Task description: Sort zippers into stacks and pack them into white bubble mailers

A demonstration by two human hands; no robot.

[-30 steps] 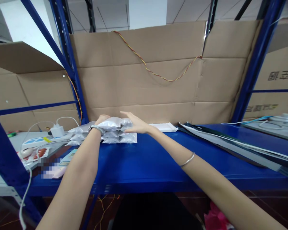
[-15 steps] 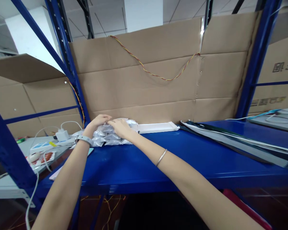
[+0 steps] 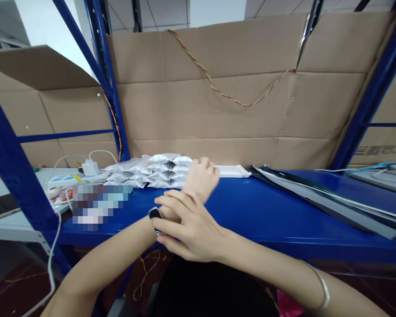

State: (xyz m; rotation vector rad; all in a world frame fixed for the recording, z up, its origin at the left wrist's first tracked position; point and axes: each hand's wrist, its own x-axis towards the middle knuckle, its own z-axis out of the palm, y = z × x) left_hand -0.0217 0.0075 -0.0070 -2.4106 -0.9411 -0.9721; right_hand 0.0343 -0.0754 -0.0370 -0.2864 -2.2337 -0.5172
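Observation:
My left hand is raised above the blue shelf, slightly blurred, with its fingers curled in and nothing visible in them. A wristwatch with a dark face sits on my left wrist. My right hand lies across that wrist, its fingers bent around the watch and touching its edge. Behind my hands, silvery-white pouches are stacked in several rows against the cardboard; my left hand hides the stack's right end.
A white tray-like piece lies right of the pouches. Long dark and grey strips cross the blue shelf. At left are a charger plug, cables and a phone. Blue posts frame the shelf.
Both hands have left the pouch stack. My left hand moved right, and my right hand came back toward me onto the left wrist at the watch. The view has shifted slightly.

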